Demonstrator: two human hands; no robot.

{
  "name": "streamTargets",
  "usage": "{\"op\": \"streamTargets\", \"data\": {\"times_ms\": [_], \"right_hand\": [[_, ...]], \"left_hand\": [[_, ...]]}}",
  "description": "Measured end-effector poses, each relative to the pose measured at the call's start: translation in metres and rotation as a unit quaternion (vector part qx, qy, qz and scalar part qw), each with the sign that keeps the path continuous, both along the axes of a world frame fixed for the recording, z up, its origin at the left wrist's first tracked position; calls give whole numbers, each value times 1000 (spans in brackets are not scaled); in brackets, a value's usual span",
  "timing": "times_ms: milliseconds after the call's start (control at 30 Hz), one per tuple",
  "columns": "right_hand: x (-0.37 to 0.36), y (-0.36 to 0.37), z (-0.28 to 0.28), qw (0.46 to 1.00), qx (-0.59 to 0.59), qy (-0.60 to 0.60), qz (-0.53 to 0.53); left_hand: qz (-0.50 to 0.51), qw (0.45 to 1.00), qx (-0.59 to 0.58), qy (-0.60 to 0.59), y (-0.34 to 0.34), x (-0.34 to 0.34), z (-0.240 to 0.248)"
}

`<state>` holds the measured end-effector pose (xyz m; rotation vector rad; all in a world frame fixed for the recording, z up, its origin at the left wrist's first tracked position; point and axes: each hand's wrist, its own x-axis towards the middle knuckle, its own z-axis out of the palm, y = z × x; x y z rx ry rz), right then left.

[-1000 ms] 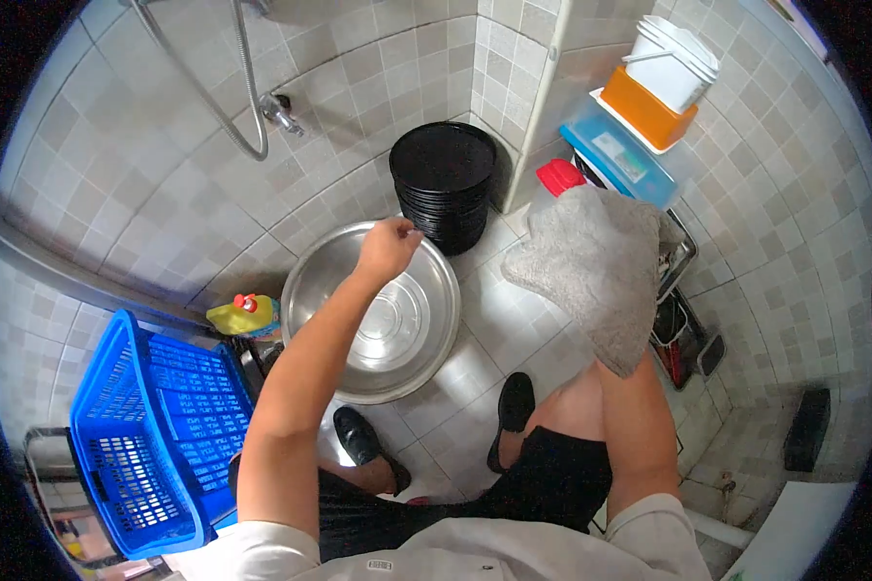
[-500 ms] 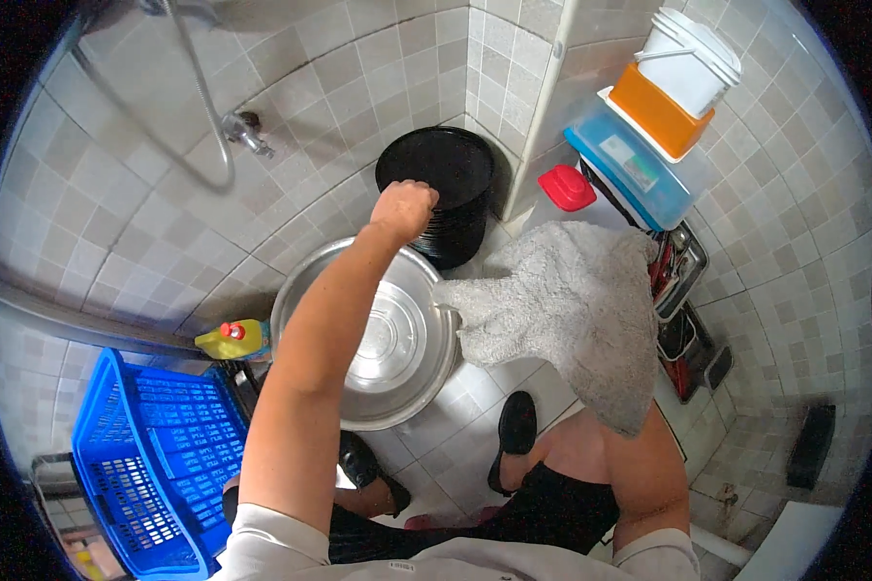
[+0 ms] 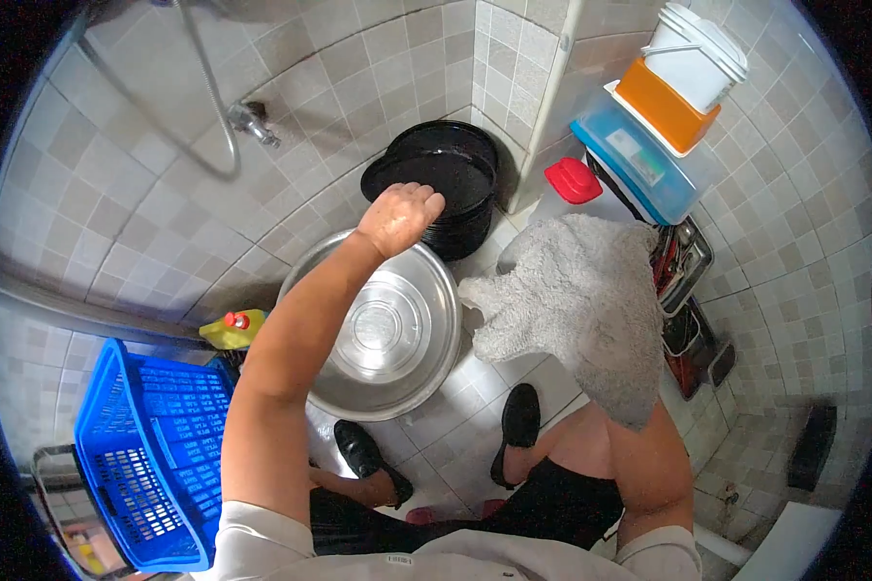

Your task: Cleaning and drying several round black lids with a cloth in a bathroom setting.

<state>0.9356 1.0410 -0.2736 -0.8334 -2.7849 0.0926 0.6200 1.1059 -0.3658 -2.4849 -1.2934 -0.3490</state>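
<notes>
Grey towel (image 3: 581, 305) draped over the right arm.
Left hand (image 3: 399, 218) is fisted above the basin (image 3: 397, 373) rim, seemingly gripping nothing; right hand's grip is hidden under the towel.

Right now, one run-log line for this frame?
left hand: fisted above steel basin, by black bucket | right hand: hidden under grey towel, held up | blue basket: floor, left

Tiled home bathroom: shower hose (image 3: 208, 92)

One metal basin (image 3: 383, 334), one black bucket (image 3: 451, 189), one grey towel (image 3: 576, 300), one blue basket (image 3: 150, 450), one yellow bottle (image 3: 231, 327), two black shoes (image 3: 518, 426).
</notes>
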Motion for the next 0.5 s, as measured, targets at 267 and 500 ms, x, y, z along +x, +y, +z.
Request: {"op": "streamTargets", "data": {"times_ms": [267,500], "right_hand": [[26,-18,-37,994,-42,88,59],[-45,9,-39,977,-83,146,128]], "left_hand": [[183,920,-57,-341,-107,-2,78],[332,716,-155,-595,-184,-12,124]]}}
